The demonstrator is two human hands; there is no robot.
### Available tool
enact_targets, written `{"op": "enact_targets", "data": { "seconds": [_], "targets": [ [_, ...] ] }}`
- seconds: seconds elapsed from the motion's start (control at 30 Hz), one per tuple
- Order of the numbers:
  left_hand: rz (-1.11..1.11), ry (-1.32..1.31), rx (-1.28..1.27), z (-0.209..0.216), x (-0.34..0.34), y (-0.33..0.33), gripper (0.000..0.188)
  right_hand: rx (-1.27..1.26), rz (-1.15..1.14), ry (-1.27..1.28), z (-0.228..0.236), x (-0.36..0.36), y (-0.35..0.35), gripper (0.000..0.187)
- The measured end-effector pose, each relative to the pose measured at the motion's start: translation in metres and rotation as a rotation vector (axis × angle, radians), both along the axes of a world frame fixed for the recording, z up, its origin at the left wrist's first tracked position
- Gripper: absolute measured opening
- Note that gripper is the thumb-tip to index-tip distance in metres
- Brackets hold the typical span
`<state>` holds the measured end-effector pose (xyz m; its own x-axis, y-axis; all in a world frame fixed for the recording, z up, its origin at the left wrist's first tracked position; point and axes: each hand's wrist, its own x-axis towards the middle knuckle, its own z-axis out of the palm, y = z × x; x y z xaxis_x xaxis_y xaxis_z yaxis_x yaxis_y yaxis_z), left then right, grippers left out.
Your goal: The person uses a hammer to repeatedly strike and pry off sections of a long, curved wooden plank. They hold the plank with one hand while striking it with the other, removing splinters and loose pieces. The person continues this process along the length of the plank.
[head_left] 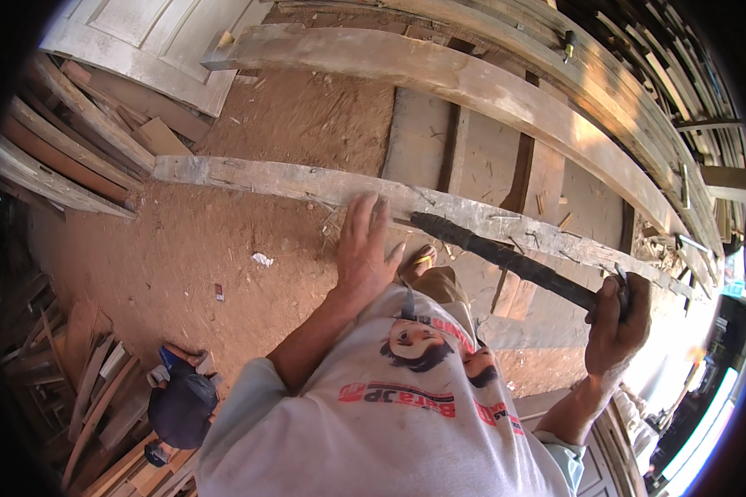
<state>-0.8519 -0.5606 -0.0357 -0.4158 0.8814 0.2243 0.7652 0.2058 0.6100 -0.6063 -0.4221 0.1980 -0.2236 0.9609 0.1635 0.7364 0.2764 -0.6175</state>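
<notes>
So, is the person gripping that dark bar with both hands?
No, only the right hand grips the dark bar; the left hand rests against the weathered plank.

- Long black rod-shaped tool (510,258)
- Long, narrow wooden beam (464,212), blotched grey and brown
- White cloth shirt (307,447), printed in red and black; pale blue sleeves (259,391)
- Reddish-brown earth floor (182,236)

The left hand (366,250) is flat and low, with its fingers pointing forward and its thumb sticking out to the right. The left forearm (317,338) slants in from below. The right hand (619,325) is curled in a grip, well apart, out to the right.
</notes>
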Motion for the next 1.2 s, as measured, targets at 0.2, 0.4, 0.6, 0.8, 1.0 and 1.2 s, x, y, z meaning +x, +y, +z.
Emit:
{"op": "enact_targets", "data": {
  "seconds": [0.2, 0.4, 0.6, 0.8, 1.0, 1.2],
  "targets": [
    [-0.001, -0.007, -0.025, 0.001, 0.001, -0.001, 0.094, 0.04, 0.043, -0.123, 0.018, -0.014, -0.013, 0.017],
    [-0.016, -0.008, 0.005, -0.001, 0.003, -0.002, 0.096, 0.102, 0.118, -0.165, 0.027, -0.027, -0.03, 0.02],
    [-0.009, 0.039, -0.083, 0.022, 0.001, 0.004, 0.088, 0.013, 0.026, 0.003, 0.004, 0.003, -0.026, 0.014],
    [-0.19, -0.045, 0.058, 0.036, -0.005, 0.023, 0.074, -0.026, -0.351, 0.157, -0.007, 0.09, -0.007, 0.022],
    [-0.084, 0.024, 0.081, 0.021, -0.039, 0.019, 0.068, -0.085, -0.446, 0.194, -0.076, 0.101, -0.021, 0.029],
    [-0.261, -0.058, 0.238, 0.045, -0.026, 0.026, 0.07, -0.057, -0.355, 0.379, -0.073, 0.029, -0.052, 0.018]
  ]
}}
